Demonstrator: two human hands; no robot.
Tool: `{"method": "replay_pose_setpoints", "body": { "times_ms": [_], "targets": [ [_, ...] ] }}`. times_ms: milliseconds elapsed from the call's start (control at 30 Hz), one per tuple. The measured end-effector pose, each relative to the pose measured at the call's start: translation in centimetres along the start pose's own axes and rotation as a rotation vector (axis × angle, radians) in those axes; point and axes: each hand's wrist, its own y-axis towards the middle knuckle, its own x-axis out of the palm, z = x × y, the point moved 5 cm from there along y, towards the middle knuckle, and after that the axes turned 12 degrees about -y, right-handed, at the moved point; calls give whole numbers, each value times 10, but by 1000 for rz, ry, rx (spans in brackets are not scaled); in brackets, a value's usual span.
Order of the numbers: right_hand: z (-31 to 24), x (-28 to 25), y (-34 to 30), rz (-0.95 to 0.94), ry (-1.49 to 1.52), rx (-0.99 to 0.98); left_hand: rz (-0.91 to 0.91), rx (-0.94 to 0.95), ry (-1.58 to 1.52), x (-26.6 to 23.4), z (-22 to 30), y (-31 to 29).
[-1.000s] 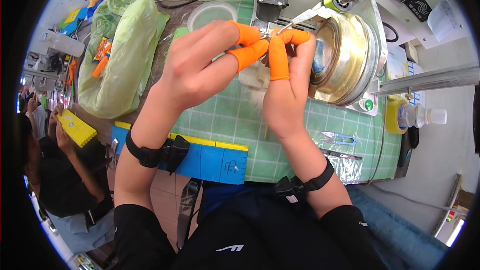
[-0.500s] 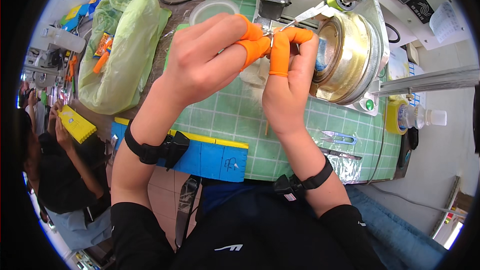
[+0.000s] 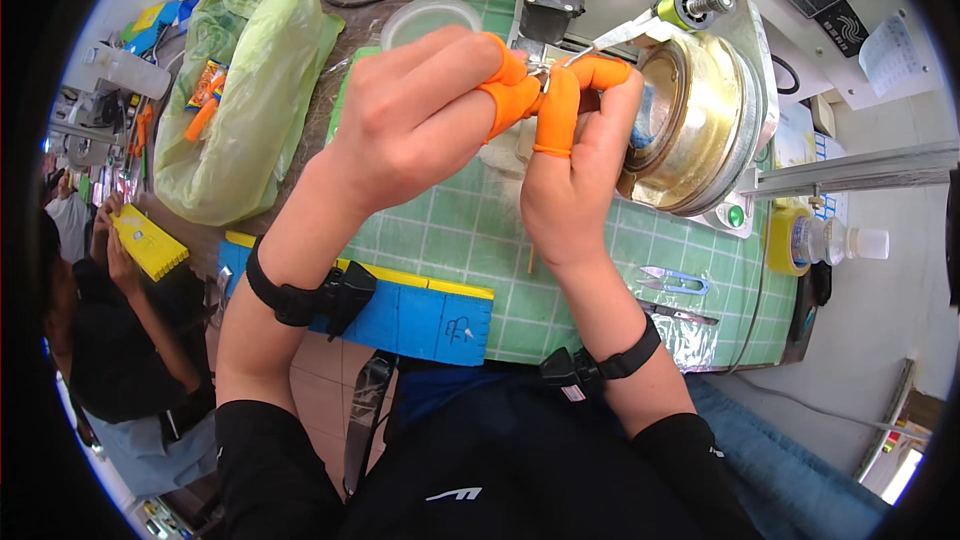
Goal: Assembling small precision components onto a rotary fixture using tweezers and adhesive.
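Note:
My left hand wears orange finger cots on its thumb and forefinger. Those fingertips are pinched on a small shiny silver metal piece, mostly hidden, so its kind cannot be made out. Close against it, my right hand is closed too, its orange-covered thumb and bent forefinger meeting at the same piece. Just right of my right hand stands a round brass-coloured drum on a machine. A white pointed part reaches from a green-banded spindle toward my fingertips.
Blue-handled thread snips and a dark slim tool lie on the green gridded mat. A blue pad lines the table's front edge. Left are a light-green plastic bag and a person holding a yellow pad.
Both hands keep their pinch at nearly the same place, with only a slight shift of the fingers. The whole view has moved a little.

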Motion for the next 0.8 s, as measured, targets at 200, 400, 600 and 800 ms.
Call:
{"method": "replay_pose_setpoints", "body": {
  "times_ms": [200,400,600,800],
  "targets": [
    [0,5,3,-15,-100,-111,-44,14,-1,-3,-4,-1],
    [2,5,5,-30,36,-16,-44,33,6,-3,-4,3],
    [-5,4,3,-43,-5,-47,-19,-1,47,-6,-1,2],
    [-9,4,3,-44,2,-63,-28,49,25,-8,0,3]
  ]
}}
